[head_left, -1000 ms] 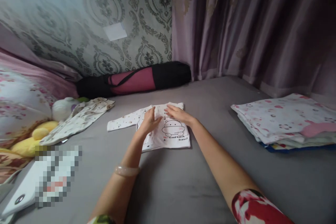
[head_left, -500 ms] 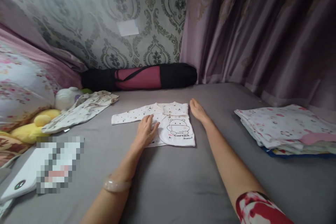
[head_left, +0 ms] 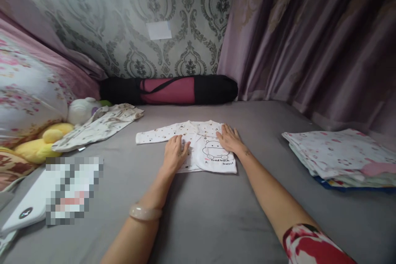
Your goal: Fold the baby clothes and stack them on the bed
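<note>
Two bare hands, one shirt under them, one patterned cloth, one stack of folded cloths, one long bag and two plush toys are in view. The shirt [head_left: 196, 148] lies flat on the grey sheet [head_left: 201, 222] at the centre of the frame, one sleeve stretched toward the left. It is small and white, with tiny dark and tan motifs on the sleeve and upper part, and a plain white front panel bearing a line-drawn, round-eared animal. The left hand [head_left: 175, 154] rests on its front, fingers close together, thumb spread wide; the right hand [head_left: 229, 138] lies at its right edge, fingers slightly apart and extended. The patterned cloth [head_left: 102, 126], the yellow plush toy [head_left: 40, 146] and the white plush toy [head_left: 81, 110] sit at the left, the stack [head_left: 343, 152] at the right, the black-and-maroon bag [head_left: 168, 90] at upper centre. Below the drawing, small lettering starts in red and turns black; "travel" seems to stand at lower right, the rest uncertain. A white flat object [head_left: 27, 206] at lower left carries a dark oval emblem, unreadable.
</note>
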Available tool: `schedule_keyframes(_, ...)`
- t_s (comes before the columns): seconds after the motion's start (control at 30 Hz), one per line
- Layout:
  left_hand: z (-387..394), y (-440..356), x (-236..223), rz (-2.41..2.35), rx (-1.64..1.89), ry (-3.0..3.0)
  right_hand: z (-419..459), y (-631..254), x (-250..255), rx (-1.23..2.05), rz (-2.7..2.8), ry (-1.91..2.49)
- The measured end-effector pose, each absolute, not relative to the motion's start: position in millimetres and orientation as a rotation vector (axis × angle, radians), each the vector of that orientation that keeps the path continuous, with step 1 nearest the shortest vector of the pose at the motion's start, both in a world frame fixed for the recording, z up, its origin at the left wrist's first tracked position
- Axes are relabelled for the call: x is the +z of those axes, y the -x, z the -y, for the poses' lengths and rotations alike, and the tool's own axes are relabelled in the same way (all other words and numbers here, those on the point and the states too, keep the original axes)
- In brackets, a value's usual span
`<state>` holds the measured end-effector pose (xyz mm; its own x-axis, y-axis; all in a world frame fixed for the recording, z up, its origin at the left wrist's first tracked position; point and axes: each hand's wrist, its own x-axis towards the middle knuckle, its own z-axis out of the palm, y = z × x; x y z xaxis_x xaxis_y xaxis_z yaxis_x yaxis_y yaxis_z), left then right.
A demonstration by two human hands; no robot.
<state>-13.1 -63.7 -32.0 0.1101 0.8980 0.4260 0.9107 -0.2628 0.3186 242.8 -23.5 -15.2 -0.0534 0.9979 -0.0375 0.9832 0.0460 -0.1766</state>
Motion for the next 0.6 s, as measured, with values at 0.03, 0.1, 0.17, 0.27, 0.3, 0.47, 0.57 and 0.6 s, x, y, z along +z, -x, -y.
schedule_keyframes(0.03, 63, 14, -33, 1.899, -0.863, 2.313, 24, -243, -14, 0.251, 2.197, 2.1)
schedule_keyframes(0.1, 61, 15, -34, 1.915, -0.865, 2.3, 24, -243, -9, 0.28, 2.184, 2.109)
schedule_keyframes(0.17, 60, 15, -34, 1.934, -0.861, 2.296, 24, -241, -5, 0.272, 2.174, 2.108)
schedule_keyframes(0.27, 60, 14, -33, 1.951, -0.86, 2.295, 22, -236, -1, 0.184, 2.186, 2.075)
schedule_keyframes(0.3, 60, 14, -32, 1.956, -0.862, 2.292, 21, -234, -2, 0.164, 2.203, 2.058)
schedule_keyframes(0.47, 58, 17, -30, 1.993, -0.861, 2.272, 15, -232, -10, 0.203, 2.305, 2.068)
schedule_keyframes(0.57, 57, 18, -28, 2.009, -0.861, 2.275, 12, -226, -4, 0.206, 2.307, 2.089)
schedule_keyframes(0.6, 56, 18, -28, 2.017, -0.863, 2.277, 11, -221, 1, 0.172, 2.31, 2.058)
